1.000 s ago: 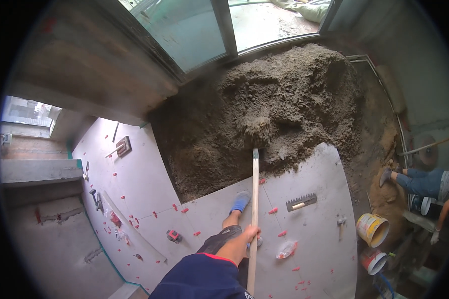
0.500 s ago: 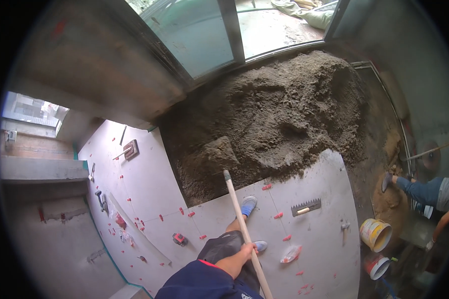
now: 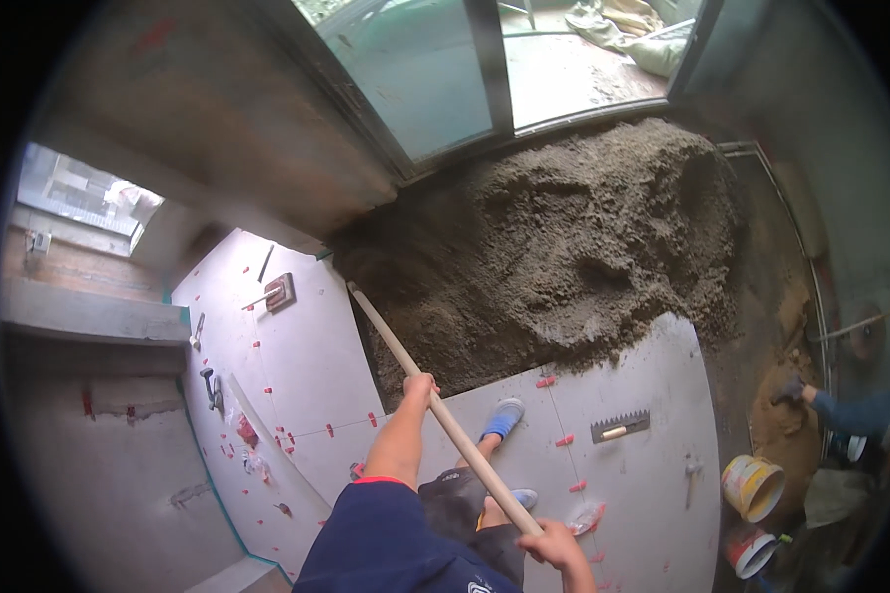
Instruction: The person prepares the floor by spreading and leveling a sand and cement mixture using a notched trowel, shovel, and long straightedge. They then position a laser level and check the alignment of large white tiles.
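A long wooden-handled shovel [image 3: 450, 425] slants from lower right to upper left across my front. Partway up the handle, my left hand [image 3: 420, 386] is wrapped round it. My right hand [image 3: 554, 546] grips near its lower end, close to my body. The handle's far end reaches the left edge of a big heap of damp grey-brown mortar [image 3: 603, 237]; the blade cannot be made out there. My feet, in blue shoes [image 3: 504, 419], stand on large pale tiles [image 3: 307, 381] beside the heap.
A notched trowel [image 3: 620, 427] and a hammer [image 3: 692, 477] lie to the right, a float [image 3: 280, 293] and a mallet [image 3: 211, 388] to the left. Red tile clips [image 3: 546, 381] dot the joints. Beyond a yellow-white bucket [image 3: 754, 488], another person [image 3: 850, 413] bends at far right.
The shovel's far end has swung left, from the middle of the heap's near side to its left edge. My left hand has moved up and left; my right hand has come into view.
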{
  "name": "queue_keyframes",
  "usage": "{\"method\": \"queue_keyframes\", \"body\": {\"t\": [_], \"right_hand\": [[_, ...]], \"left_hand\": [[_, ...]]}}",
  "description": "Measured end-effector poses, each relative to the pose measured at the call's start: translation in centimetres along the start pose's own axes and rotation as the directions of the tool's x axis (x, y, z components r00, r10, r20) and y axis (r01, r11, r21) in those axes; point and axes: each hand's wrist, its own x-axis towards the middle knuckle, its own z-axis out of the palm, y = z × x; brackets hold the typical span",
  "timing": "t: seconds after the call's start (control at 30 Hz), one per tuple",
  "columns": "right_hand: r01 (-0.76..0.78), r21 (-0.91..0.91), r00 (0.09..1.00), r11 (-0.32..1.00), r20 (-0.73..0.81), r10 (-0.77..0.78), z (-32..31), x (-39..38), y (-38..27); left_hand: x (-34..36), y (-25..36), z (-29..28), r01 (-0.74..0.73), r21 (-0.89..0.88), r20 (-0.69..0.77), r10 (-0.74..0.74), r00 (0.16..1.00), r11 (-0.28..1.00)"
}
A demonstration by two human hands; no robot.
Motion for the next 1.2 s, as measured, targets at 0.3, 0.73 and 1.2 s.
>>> {"method": "queue_keyframes", "body": {"t": [0.3, 0.73, 1.2], "right_hand": [[-0.187, 0.183, 0.946, 0.965, 0.297, 0.127, -5.0, -8.5, 10.9], [0.068, 0.285, 0.934, 0.956, -0.354, 0.04, 2.0, -33.7, 1.1], [0.221, -0.183, 0.855, 0.958, -0.437, -0.281, -5.6, -5.8, -20.6]], "left_hand": [[-10.6, -10.4, -3.0, -0.159, 0.24, 0.175, 0.119, 0.977, 0.958], [-26.6, -7.1, 6.5, 0.442, -0.293, 0.656, -0.158, 0.738, 0.848], [-10.4, 13.4, 22.5, 0.137, -0.156, 0.655, -0.001, 0.756, 0.978]]}}
